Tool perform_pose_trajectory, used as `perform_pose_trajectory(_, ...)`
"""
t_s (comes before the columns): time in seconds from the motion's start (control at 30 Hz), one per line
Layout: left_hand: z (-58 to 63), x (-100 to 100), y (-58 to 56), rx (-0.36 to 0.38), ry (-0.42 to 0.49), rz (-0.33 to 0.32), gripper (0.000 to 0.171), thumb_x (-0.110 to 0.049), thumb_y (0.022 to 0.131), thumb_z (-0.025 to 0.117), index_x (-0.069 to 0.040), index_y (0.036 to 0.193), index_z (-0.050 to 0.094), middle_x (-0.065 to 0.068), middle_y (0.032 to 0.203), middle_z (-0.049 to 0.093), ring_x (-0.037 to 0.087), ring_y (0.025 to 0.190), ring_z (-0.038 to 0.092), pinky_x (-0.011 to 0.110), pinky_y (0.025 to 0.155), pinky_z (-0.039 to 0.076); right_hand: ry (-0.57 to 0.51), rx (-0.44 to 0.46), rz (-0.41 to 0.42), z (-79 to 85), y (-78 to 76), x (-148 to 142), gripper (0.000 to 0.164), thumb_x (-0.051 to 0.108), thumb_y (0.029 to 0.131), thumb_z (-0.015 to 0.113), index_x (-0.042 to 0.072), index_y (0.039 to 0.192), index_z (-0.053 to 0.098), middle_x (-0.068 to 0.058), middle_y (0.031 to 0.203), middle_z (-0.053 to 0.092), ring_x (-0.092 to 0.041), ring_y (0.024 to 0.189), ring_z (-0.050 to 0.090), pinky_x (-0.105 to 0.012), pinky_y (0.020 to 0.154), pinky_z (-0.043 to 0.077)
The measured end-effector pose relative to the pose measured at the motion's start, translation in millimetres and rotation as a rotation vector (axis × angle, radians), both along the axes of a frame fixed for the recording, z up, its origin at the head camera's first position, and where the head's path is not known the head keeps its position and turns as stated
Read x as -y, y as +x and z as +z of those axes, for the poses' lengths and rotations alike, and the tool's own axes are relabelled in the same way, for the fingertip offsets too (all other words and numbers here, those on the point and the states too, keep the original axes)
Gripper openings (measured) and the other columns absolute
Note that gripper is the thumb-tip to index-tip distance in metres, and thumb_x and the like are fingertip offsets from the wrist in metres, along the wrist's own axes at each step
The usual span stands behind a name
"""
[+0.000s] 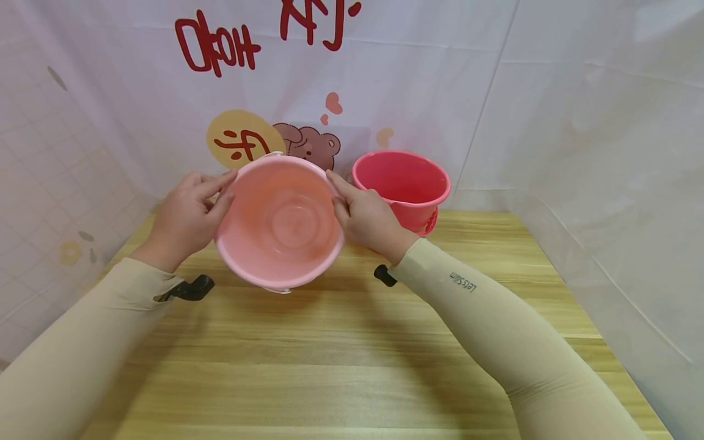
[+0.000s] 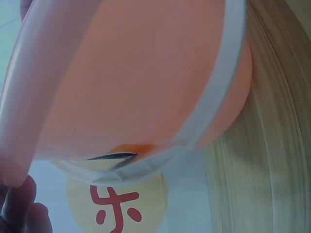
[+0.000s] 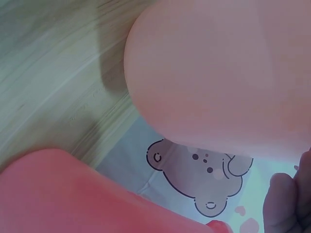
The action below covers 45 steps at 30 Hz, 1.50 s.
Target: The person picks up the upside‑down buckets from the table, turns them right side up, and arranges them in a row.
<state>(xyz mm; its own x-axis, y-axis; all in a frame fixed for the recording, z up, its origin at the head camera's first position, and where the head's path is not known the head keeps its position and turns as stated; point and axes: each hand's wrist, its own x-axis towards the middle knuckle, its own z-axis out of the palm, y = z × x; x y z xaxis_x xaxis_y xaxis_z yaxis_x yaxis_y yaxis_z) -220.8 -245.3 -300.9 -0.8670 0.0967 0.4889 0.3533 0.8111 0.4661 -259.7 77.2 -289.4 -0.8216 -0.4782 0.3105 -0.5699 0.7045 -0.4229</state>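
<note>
A light pink bucket (image 1: 280, 238) is tilted with its mouth facing me, showing its bare inside and round bottom. My left hand (image 1: 184, 217) pinches its rim on the left side. On the opposite side, my right hand (image 1: 368, 217) grips the rim between thumb and fingers. The bucket's white handle (image 2: 218, 77) curves along its outer wall in the left wrist view. Whether its base touches the table cannot be told. Just right of my right hand, a darker pinkish-red bucket (image 1: 420, 214) stands upright, partly hidden by that hand.
The wood-grain table (image 1: 308, 379) stretches towards me below the buckets. A white printed sheet (image 1: 418, 79) with red characters and a cartoon bear hangs behind, and pale sheets (image 1: 621, 183) close in both sides. Black wrist mounts (image 1: 192, 287) show under the sleeves.
</note>
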Motion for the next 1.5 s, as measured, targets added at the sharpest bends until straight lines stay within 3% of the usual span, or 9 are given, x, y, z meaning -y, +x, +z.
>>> perform_pose_trajectory(0.37,-3.1,5,0.0,0.031,-0.059,-0.023,0.059,-0.030,0.100,0.071,-0.016,0.155,0.054,0.021,0.127,0.060,0.030,0.080,0.067,0.029,0.059,0.049,-0.024,0.038,-0.028,-0.5,-1.1,-1,0.061,0.025,0.109,0.054,0.021,0.166,0.034,-0.006,0.063,0.059,-0.022,0.051,0.057,-0.029,0.053,0.050)
perform_pose_trajectory(0.57,-2.7,4,0.2,-0.012,-0.063,-0.015,0.054,-0.026,0.101,0.069,-0.015,0.153,0.057,0.023,0.126,0.064,0.030,0.080,0.063,0.033,0.062,0.049,-0.050,0.073,-0.038,1.7,-0.8,0,0.062,0.025,0.109,0.054,0.021,0.167,0.034,-0.007,0.065,0.061,-0.021,0.052,0.059,-0.029,0.054,0.051)
perform_pose_trajectory(0.97,0.9,1,-1.7,-0.054,-0.059,0.009,0.045,-0.022,0.103,0.064,-0.013,0.147,0.062,0.024,0.130,0.069,0.032,0.091,0.056,0.039,0.065,0.044,-0.080,0.034,0.006,-5.7,-0.8,-3,0.065,0.032,0.108,0.057,0.022,0.167,0.031,-0.003,0.064,0.060,-0.018,0.052,0.058,-0.028,0.056,0.052)
perform_pose_trajectory(1.17,3.8,2,-4.0,-0.011,-0.066,0.017,0.046,-0.025,0.105,0.062,-0.014,0.149,0.060,0.027,0.129,0.066,0.036,0.094,0.057,0.040,0.065,0.044,-0.086,0.024,0.023,-12.1,0.2,-4,0.068,0.031,0.107,0.058,0.021,0.168,0.029,-0.002,0.059,0.055,-0.017,0.049,0.053,-0.027,0.056,0.051)
perform_pose_trajectory(1.5,4.6,1,-6.3,0.049,-0.064,0.037,0.051,-0.032,0.106,0.059,-0.016,0.154,0.056,0.027,0.136,0.062,0.038,0.103,0.057,0.045,0.072,0.046,-0.041,0.056,-0.019,-7.3,-1.9,-1,0.067,0.028,0.107,0.056,0.020,0.168,0.028,-0.004,0.063,0.051,-0.020,0.050,0.052,-0.026,0.054,0.048)
